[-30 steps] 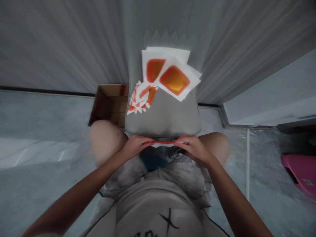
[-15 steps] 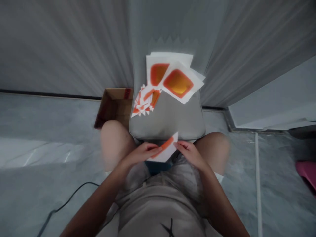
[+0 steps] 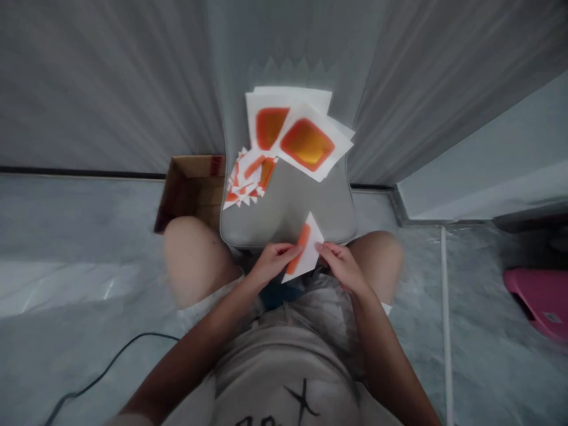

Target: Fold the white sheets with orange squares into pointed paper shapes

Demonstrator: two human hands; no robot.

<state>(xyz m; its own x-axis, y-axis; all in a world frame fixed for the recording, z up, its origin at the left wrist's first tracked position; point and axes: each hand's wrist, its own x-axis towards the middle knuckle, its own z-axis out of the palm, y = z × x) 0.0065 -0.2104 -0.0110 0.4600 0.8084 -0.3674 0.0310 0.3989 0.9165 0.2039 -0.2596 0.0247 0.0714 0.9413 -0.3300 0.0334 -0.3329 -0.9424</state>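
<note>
Between left grip and right grip, both pinched onto it, angular white-and-orange paper might crease if tugged unevenly.

Can see an open cardboard box between nine and ten o'clock, just beside the grey chair. Can trace a dark cable over the floor near seven-thirty, a pale strip at four and a pink object, perhaps plastic though dimly shown, just past three.
</note>
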